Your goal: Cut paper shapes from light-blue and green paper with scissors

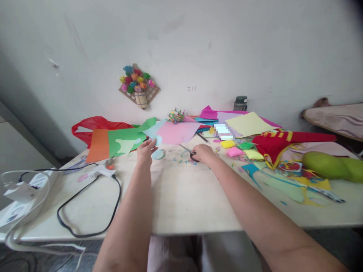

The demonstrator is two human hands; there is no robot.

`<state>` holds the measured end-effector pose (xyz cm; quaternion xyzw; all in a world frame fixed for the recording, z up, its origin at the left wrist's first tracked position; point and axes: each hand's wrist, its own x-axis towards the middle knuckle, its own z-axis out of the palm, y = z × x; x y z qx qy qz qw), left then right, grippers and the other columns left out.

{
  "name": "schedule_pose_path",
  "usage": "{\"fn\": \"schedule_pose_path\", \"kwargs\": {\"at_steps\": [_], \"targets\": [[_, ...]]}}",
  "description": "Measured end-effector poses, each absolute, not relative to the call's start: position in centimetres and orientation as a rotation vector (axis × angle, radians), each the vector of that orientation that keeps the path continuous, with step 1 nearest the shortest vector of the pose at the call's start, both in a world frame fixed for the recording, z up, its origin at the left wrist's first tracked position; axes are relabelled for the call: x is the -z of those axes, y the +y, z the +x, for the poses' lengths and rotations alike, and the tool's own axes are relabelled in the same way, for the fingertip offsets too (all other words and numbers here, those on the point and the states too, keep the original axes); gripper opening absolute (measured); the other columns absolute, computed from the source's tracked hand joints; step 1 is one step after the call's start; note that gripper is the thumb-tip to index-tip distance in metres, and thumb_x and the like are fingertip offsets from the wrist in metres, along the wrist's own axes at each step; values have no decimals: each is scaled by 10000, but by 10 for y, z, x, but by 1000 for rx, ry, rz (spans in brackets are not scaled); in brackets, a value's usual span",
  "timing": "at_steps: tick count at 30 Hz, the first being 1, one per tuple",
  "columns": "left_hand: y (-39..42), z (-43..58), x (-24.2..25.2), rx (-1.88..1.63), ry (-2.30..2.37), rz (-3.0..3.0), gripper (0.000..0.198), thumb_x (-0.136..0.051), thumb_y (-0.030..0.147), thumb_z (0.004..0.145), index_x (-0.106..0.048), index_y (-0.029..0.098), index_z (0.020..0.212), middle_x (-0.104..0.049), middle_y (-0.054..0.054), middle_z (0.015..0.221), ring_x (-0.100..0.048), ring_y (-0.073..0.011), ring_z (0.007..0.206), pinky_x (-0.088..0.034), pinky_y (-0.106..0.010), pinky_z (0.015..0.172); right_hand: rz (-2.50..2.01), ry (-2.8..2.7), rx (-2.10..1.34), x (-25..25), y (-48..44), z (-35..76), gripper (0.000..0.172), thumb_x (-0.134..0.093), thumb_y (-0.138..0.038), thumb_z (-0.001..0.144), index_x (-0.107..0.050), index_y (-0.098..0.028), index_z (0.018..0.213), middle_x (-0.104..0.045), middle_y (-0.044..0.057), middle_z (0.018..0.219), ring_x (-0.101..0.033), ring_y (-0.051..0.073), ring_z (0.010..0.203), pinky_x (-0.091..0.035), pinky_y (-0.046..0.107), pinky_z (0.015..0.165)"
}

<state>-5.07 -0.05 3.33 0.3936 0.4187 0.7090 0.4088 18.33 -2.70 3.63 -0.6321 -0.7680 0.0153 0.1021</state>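
Both my arms reach forward over a white table (181,204). My right hand (203,153) is closed round the dark handles of a pair of scissors (189,151), whose blades point left just above the tabletop. My left hand (146,149) has its fingers pinched on the edge of a light blue sheet of paper (154,130), with a small light blue cut-out (158,154) lying just to its right. Small coloured paper scraps (181,160) lie between my hands.
Orange, green and pink sheets (176,132) lie at the back, more paper and felt at right with a red pointed shape (283,141) and a green gourd-shaped object (331,166). A glue gun (102,170) with black cable and a white power strip (22,200) sit left. A paper-flower bouquet (137,85) hangs on the wall.
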Motion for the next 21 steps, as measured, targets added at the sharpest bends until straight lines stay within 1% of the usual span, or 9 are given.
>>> {"fn": "schedule_pose_path", "kwargs": {"at_steps": [4, 7, 10, 12, 14, 17, 19, 21], "targets": [[0, -59, -31, -1797, 1065, 946, 334, -765, 321, 489, -615, 140, 727, -571, 9, 615, -518, -79, 543, -461, -241, 601, -1871, -2316, 12, -38, -31, 178, 302, -545, -327, 715, -681, -163, 929, -664, 135, 961, -612, 249, 886, -438, 292, 675], [0, -59, -27, -1745, 1015, 930, 334, -752, 324, 505, -615, 149, 753, -589, -3, 670, -549, -101, 606, -467, -257, 625, -1872, -2337, -2, -39, -33, 176, 298, -531, -333, 719, -693, -165, 904, -663, 139, 953, -611, 255, 883, -434, 297, 670], [0, -56, -25, -1650, 990, 890, 310, -738, 298, 521, -604, 161, 764, -593, -6, 717, -548, -104, 637, -464, -259, 626, -1906, -2357, -87, -40, -34, 176, 285, -546, -333, 706, -700, -186, 896, -659, 122, 960, -614, 250, 864, -430, 294, 654], [0, -54, -25, -1590, 1013, 883, 277, -727, 268, 533, -596, 164, 755, -594, -10, 738, -544, -104, 641, -458, -252, 611, -1921, -2367, -87, -40, -35, 176, 278, -555, -318, 702, -697, -203, 911, -645, 112, 1000, -610, 247, 874, -428, 296, 661], [2, -54, -28, -1567, 1041, 870, 236, -715, 238, 548, -591, 162, 734, -594, -17, 751, -548, -107, 647, -452, -247, 599, -1877, -2361, -4, -40, -35, 175, 294, -550, -322, 718, -682, -214, 958, -619, 109, 1063, -589, 253, 933, -425, 304, 697], [7, -60, -33, -1601, 1081, 836, 178, -693, 210, 582, -585, 160, 714, -594, -15, 739, -554, -102, 630, -457, -250, 603, -1740, -2359, 96, -39, -32, 167, 293, -498, -334, 781, -664, -223, 995, -615, 97, 1081, -560, 244, 1000, -413, 305, 750], [10, -67, -35, -1686, 1111, 767, 141, -676, 187, 607, -567, 156, 692, -581, -4, 685, -548, -87, 586, -466, -248, 612, -1654, -2385, 89, -38, -29, 156, 285, -467, -312, 810, -664, -226, 997, -633, 81, 1060, -568, 225, 990, -408, 291, 764], [11, -73, -35, -1773, 1118, 689, 116, -650, 165, 640, -552, 151, 700, -575, -2, 641, -558, -82, 564, -474, -238, 623, -1582, -2422, 35, -37, -24, 141, 296, -483, -313, 806, -658, -227, 1029, -639, 68, 1072, -575, 212, 981, -406, 275, 772]]}}
